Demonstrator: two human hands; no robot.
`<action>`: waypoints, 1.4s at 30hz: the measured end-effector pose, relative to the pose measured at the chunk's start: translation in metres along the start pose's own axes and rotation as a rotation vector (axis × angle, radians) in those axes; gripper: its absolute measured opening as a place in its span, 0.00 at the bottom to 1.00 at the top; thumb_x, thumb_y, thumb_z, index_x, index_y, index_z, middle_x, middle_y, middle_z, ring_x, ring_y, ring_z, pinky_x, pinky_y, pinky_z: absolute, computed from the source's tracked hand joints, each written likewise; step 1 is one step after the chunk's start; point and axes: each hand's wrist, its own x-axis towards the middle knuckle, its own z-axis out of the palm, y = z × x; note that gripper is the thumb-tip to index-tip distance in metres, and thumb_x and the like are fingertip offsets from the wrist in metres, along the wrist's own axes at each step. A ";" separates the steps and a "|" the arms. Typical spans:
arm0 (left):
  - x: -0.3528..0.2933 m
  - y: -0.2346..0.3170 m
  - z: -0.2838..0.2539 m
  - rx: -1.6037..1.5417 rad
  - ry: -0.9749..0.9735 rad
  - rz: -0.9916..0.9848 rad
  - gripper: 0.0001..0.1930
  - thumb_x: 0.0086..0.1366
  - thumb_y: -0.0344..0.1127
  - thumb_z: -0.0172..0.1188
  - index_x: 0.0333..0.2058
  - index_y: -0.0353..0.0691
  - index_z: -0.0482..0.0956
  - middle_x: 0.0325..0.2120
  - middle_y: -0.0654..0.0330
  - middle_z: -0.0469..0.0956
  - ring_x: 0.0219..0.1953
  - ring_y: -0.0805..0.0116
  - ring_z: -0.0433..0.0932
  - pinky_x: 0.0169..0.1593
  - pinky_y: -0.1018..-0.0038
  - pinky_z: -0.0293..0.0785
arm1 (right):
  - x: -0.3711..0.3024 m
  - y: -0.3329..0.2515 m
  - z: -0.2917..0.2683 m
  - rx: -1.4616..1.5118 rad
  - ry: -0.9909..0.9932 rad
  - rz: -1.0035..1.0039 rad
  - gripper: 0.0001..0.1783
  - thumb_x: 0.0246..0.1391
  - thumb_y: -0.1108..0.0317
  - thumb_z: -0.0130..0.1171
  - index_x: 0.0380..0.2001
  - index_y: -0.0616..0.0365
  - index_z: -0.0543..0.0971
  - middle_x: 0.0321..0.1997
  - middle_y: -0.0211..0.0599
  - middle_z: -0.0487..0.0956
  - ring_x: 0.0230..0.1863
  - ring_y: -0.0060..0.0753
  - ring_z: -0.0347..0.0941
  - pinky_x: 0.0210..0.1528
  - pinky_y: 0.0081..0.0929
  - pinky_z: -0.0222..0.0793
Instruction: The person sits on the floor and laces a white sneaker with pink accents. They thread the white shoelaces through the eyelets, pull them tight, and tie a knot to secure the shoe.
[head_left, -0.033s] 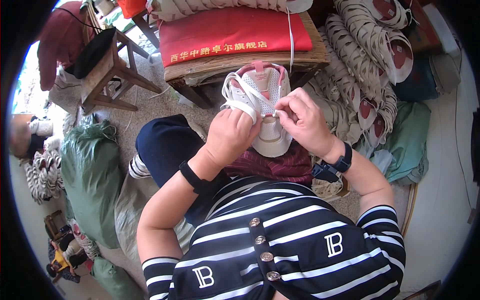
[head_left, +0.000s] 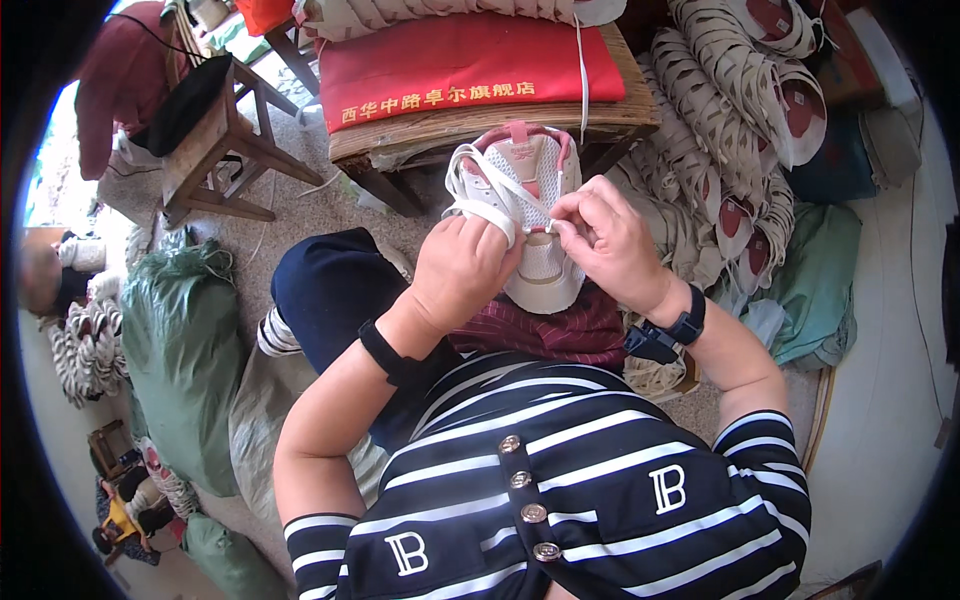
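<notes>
A white shoe upper (head_left: 548, 292) with pink-red lining and mesh panels lies over my lap, its toe toward me. A flat white shoelace (head_left: 478, 210) loops over its left side and crosses the opening. My left hand (head_left: 462, 262) is closed around the left side of the upper, fingers curled, with the lace running beside them; the fingertips are partly hidden. Over the right eyelet edge, my right hand (head_left: 612, 240) pinches the lace between thumb and forefinger. Maroon striped cloth (head_left: 560, 330) shows beneath the upper.
Ahead stands a wooden stool (head_left: 400, 150) with a red cloth (head_left: 470, 75) and stacked uppers on top. More stacked uppers (head_left: 720, 110) are piled at the right. Green sacks (head_left: 185, 360) and another wooden stool (head_left: 215, 150) stand left. A person (head_left: 122, 520) is far left.
</notes>
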 end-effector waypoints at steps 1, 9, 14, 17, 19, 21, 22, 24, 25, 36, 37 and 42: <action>0.002 -0.002 0.000 0.029 0.006 0.047 0.10 0.55 0.31 0.67 0.30 0.38 0.74 0.24 0.54 0.73 0.26 0.54 0.76 0.31 0.61 0.73 | 0.000 -0.004 -0.002 -0.052 -0.018 0.003 0.08 0.53 0.80 0.63 0.36 0.60 0.79 0.33 0.32 0.73 0.28 0.21 0.71 0.29 0.25 0.67; 0.012 -0.021 -0.025 -0.541 -0.397 -0.325 0.09 0.53 0.29 0.65 0.29 0.37 0.72 0.22 0.55 0.71 0.25 0.56 0.73 0.30 0.65 0.70 | 0.005 -0.004 -0.007 0.231 -0.222 0.230 0.04 0.57 0.72 0.61 0.34 0.61 0.77 0.24 0.28 0.69 0.24 0.17 0.62 0.27 0.24 0.62; -0.001 -0.018 -0.017 -0.478 -0.283 -0.386 0.12 0.55 0.28 0.66 0.33 0.38 0.69 0.21 0.58 0.66 0.21 0.66 0.64 0.26 0.69 0.65 | 0.011 0.002 -0.004 0.251 -0.265 0.240 0.05 0.61 0.71 0.59 0.34 0.62 0.75 0.24 0.27 0.70 0.25 0.16 0.65 0.28 0.22 0.64; -0.007 -0.008 -0.014 -0.432 -0.306 -0.531 0.15 0.56 0.31 0.66 0.35 0.37 0.67 0.25 0.51 0.73 0.28 0.48 0.77 0.33 0.60 0.72 | 0.006 0.004 -0.003 0.323 -0.252 0.304 0.06 0.61 0.72 0.59 0.38 0.62 0.74 0.28 0.28 0.72 0.26 0.17 0.66 0.30 0.21 0.66; -0.011 -0.007 -0.008 -0.438 -0.258 -0.569 0.15 0.57 0.32 0.67 0.35 0.37 0.68 0.25 0.52 0.72 0.27 0.51 0.76 0.32 0.62 0.72 | -0.002 0.009 0.002 0.335 -0.178 0.313 0.08 0.60 0.72 0.59 0.41 0.61 0.73 0.32 0.31 0.73 0.29 0.22 0.69 0.33 0.23 0.68; -0.013 -0.006 -0.004 -0.465 -0.228 -0.607 0.14 0.58 0.31 0.67 0.35 0.36 0.69 0.24 0.54 0.72 0.26 0.57 0.75 0.32 0.64 0.71 | -0.007 0.008 0.000 0.281 -0.143 0.278 0.11 0.58 0.72 0.60 0.43 0.60 0.72 0.35 0.41 0.76 0.35 0.35 0.75 0.38 0.30 0.72; -0.013 -0.006 -0.003 -0.490 -0.222 -0.627 0.13 0.59 0.31 0.67 0.36 0.36 0.70 0.24 0.55 0.71 0.26 0.60 0.74 0.32 0.66 0.71 | -0.008 0.008 -0.002 0.238 -0.133 0.250 0.12 0.57 0.71 0.60 0.44 0.59 0.72 0.37 0.46 0.78 0.38 0.45 0.78 0.41 0.35 0.74; -0.012 -0.002 0.000 -0.580 -0.175 -0.642 0.10 0.61 0.30 0.66 0.37 0.36 0.73 0.24 0.58 0.72 0.26 0.67 0.72 0.31 0.70 0.71 | -0.008 0.004 -0.003 0.257 -0.126 0.227 0.11 0.58 0.74 0.60 0.43 0.60 0.72 0.36 0.35 0.74 0.35 0.27 0.73 0.38 0.25 0.71; -0.012 0.002 0.002 -0.646 -0.131 -0.639 0.08 0.62 0.29 0.65 0.37 0.36 0.74 0.24 0.59 0.72 0.26 0.70 0.71 0.31 0.71 0.71 | -0.008 0.002 -0.003 0.266 -0.123 0.215 0.11 0.59 0.76 0.60 0.43 0.61 0.72 0.36 0.29 0.72 0.34 0.18 0.70 0.36 0.20 0.69; -0.002 -0.013 -0.010 -0.687 -0.330 -0.506 0.09 0.67 0.31 0.64 0.30 0.35 0.75 0.23 0.70 0.68 0.25 0.82 0.64 0.27 0.79 0.63 | 0.013 -0.005 -0.012 0.082 -0.274 0.104 0.03 0.55 0.72 0.59 0.31 0.58 0.76 0.22 0.34 0.67 0.23 0.31 0.69 0.27 0.31 0.64; 0.000 -0.016 -0.008 -0.592 -0.347 -0.464 0.09 0.67 0.32 0.63 0.30 0.35 0.74 0.23 0.69 0.68 0.25 0.81 0.64 0.27 0.79 0.64 | 0.016 -0.005 -0.013 0.089 -0.309 0.112 0.03 0.56 0.72 0.58 0.30 0.58 0.75 0.20 0.35 0.67 0.22 0.32 0.68 0.26 0.32 0.63; 0.004 -0.003 -0.009 -0.444 -0.301 -0.485 0.14 0.67 0.38 0.63 0.30 0.34 0.71 0.22 0.59 0.73 0.26 0.75 0.74 0.29 0.69 0.71 | 0.002 0.019 -0.019 0.117 -0.367 0.105 0.06 0.57 0.71 0.59 0.30 0.59 0.74 0.24 0.36 0.72 0.23 0.26 0.68 0.27 0.29 0.65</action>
